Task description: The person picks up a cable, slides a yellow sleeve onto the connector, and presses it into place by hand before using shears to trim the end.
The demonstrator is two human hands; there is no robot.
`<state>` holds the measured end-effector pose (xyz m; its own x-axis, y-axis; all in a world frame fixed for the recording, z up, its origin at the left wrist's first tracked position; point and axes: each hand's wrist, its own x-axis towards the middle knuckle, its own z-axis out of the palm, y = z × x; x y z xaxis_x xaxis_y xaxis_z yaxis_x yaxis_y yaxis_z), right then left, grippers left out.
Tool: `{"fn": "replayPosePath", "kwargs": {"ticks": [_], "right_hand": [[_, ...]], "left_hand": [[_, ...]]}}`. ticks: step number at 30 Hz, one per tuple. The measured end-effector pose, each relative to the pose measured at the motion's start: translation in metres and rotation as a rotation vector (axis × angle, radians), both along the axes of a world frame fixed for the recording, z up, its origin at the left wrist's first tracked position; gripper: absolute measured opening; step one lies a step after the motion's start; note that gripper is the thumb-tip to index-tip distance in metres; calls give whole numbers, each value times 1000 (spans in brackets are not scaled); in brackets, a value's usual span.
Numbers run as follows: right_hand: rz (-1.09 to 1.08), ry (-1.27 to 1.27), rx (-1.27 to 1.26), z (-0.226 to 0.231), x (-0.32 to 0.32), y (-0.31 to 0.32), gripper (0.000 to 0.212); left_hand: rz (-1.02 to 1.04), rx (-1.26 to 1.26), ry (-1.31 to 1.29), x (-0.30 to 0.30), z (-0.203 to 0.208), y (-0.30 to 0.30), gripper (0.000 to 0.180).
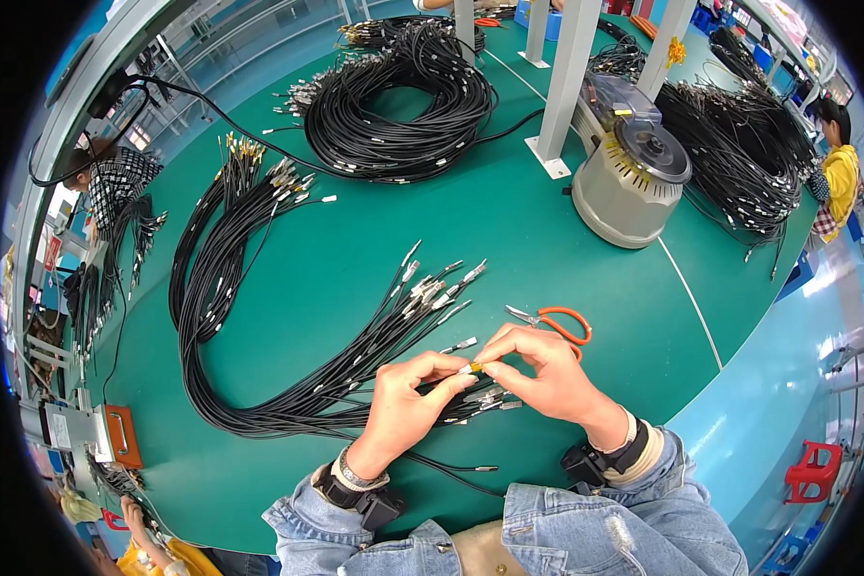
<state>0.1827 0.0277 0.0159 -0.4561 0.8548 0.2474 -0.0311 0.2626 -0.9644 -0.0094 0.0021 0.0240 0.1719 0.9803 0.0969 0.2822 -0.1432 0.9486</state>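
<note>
In front of me, my left hand [408, 401] pinches the end of a black cable, by a small light connector [468, 369]. My right hand [545, 376] meets it there, thumb and forefinger closed on a small yellow piece of tape [478, 367] at that connector. Beneath and left of both hands a bundle of black cables [259, 415] curves over the green table, its silvery connector ends [432, 293] fanned out beyond my left hand. Orange-handled snips [564, 326] lie just past my right hand, their blades pointing left.
A round grey tape dispenser [624, 187] stands at the far right by a metal post [568, 86]. Large cable coils [394, 110] lie at the back, with more cables [739, 144] on the right. An orange-fronted box [120, 437] sits at the table's left edge. Other people are around the table.
</note>
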Motion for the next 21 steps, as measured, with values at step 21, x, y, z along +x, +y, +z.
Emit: {"fn": "replayPosePath", "kwargs": {"ticks": [21], "right_hand": [[27,-12,-6,0,2,0,11]], "left_hand": [[3,9,-51,4,-4,-4,11]]}}
